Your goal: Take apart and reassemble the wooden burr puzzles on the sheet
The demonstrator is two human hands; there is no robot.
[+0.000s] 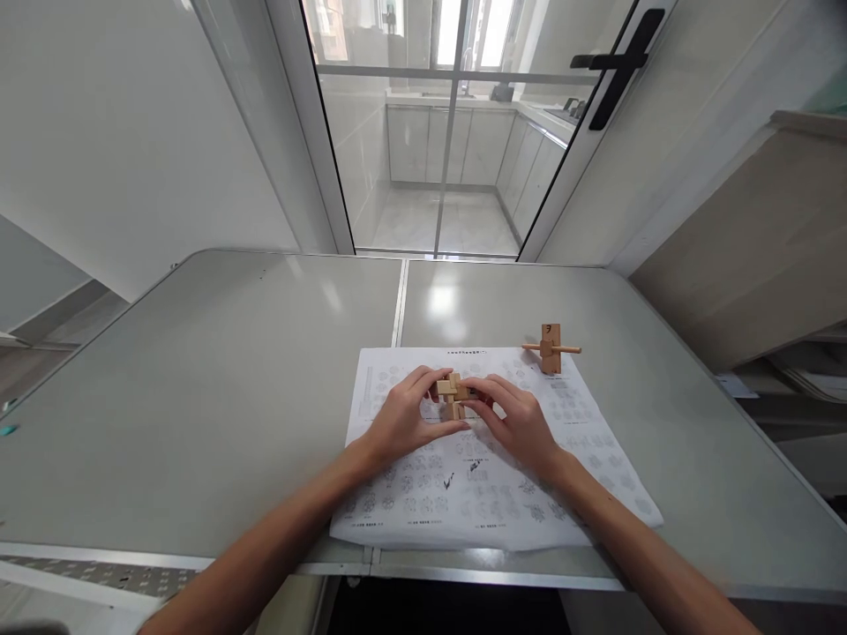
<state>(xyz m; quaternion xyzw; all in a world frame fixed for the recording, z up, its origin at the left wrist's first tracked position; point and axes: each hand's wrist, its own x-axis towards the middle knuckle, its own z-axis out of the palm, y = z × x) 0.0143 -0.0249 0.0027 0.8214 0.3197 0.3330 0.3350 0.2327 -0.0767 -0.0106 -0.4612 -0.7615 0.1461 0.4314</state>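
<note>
Between my two hands, over the printed sheet [410, 459], is a small wooden interlocking puzzle [451, 388] of notched, light-coloured blocks. My left hand [405, 414] grips it from the left, with the fingers behind and the thumb along its lower side. From the right, my right hand [514, 419] pinches a block of it between thumb and fingertips. Fingers hide parts of the puzzle's right side. A second wooden piece [550, 348], a flat marked board crossed by a thin rod, rests at the sheet's upper right corner.
The sheet of small diagrams lies on a grey table [198, 397] with a seam [400, 304] down its middle. Beyond the far edge stands a glass door [456, 159] with a black handle [622, 66]. Shelves [794, 379] are at the right.
</note>
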